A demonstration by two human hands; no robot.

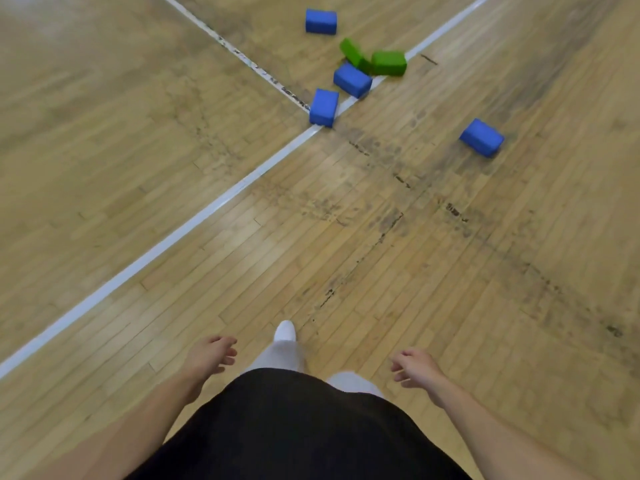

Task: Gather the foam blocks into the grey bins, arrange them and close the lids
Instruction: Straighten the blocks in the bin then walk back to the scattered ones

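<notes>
Wooden floor [173, 150] is carrying blocks [389, 63] clustered around a white line [207, 209]; one blue block [324, 107] on it is pointing lengthwise away. Left hand [207, 355] and right hand [417, 370] are hanging, fingers loosely curled, empty.

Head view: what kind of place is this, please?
Probably a gym or sports hall: a worn wooden strip floor, white painted court lines meeting on it, and blue foam blocks and green foam blocks scattered over it.
</notes>
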